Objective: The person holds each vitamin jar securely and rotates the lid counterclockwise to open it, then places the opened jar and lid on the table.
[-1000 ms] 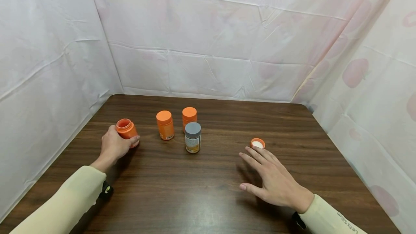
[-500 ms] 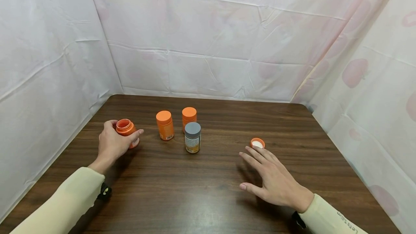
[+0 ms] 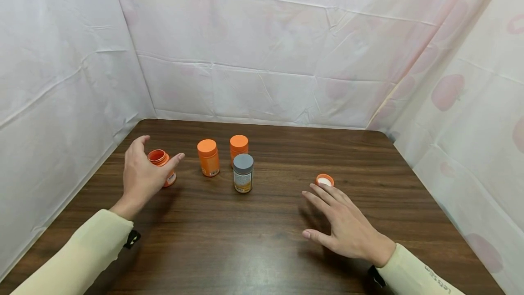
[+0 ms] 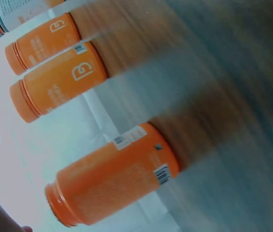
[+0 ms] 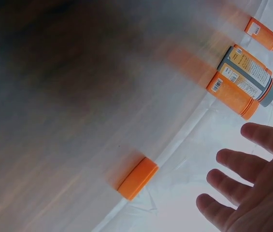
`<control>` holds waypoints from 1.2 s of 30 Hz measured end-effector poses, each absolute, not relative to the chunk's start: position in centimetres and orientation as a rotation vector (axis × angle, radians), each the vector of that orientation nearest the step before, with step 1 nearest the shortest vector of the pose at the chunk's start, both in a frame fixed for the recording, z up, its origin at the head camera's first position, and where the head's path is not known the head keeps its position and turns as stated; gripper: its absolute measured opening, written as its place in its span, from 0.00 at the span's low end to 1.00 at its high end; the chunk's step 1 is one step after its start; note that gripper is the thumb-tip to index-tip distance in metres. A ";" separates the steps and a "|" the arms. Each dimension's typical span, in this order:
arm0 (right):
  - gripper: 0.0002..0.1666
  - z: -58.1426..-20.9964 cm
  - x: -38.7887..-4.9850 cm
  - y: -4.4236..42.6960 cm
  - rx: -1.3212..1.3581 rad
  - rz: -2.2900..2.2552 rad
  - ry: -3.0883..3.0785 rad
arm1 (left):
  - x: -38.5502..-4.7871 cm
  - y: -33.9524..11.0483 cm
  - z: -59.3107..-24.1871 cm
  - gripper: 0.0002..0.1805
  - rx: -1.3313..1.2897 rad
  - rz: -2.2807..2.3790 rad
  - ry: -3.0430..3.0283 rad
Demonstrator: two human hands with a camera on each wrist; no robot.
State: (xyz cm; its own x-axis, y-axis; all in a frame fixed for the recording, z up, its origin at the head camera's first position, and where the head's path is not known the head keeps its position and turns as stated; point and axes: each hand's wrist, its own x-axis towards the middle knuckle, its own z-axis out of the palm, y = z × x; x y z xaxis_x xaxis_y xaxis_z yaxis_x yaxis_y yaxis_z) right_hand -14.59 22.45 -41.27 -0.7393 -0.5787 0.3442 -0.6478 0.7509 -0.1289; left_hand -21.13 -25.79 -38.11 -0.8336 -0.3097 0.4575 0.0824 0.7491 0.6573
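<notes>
An orange bottle without its lid (image 3: 170,178) stands upright at the left of the table, its mouth uncovered; the left wrist view shows the whole bottle (image 4: 114,176) apart from the fingers. My left hand (image 3: 141,174) hovers over and beside it, thumb and fingers spread. On the right, an orange lid (image 3: 325,179) lies with its white inside facing up. My right hand (image 3: 348,222) is just in front of that lid, fingers extended; in the right wrist view the lid (image 5: 137,179) sits apart from the fingertips (image 5: 208,201).
Two lidded orange bottles, one at the left (image 3: 209,158) and one behind (image 3: 239,145), stand near the middle. A grey-lidded bottle (image 3: 243,174) partly hides the rear one. White sheets (image 3: 262,49) hang around the dark wooden table (image 3: 254,240).
My left hand has let go of the lidless orange bottle, its fingers spreading and lifting away. The bottle stays in place. My right hand and the lid have not visibly moved.
</notes>
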 end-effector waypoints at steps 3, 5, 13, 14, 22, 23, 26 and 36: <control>0.48 -41.2 -14.6 22.5 0.950 0.346 -2.665 | -21.1 -25.3 -37.8 0.54 0.094 -0.895 -2.344; 0.48 -41.2 -14.6 22.5 0.945 0.346 -2.662 | -21.1 -24.9 -37.7 0.53 0.050 -0.880 -2.312; 0.48 -41.1 -14.5 22.5 0.934 0.350 -2.666 | -20.8 -23.1 -37.6 0.50 -0.121 -0.878 -2.255; 0.48 -41.1 -14.5 22.5 0.935 0.349 -2.666 | -20.8 -22.8 -37.7 0.50 -0.131 -0.882 -2.255; 0.49 -41.1 -14.5 22.5 0.939 0.361 -2.660 | -20.6 -21.4 -38.0 0.48 -0.119 -0.961 -2.302; 0.49 -41.0 -14.5 22.4 0.941 0.362 -2.658 | -20.6 -21.3 -38.1 0.48 -0.115 -0.972 -2.311; 0.49 -41.0 -14.5 22.4 0.941 0.362 -2.659 | -20.6 -21.0 -38.2 0.48 -0.110 -1.006 -2.341; 0.51 -41.0 -14.4 22.4 0.943 0.369 -2.664 | -21.1 -20.0 -39.0 0.49 -0.097 -1.104 -2.422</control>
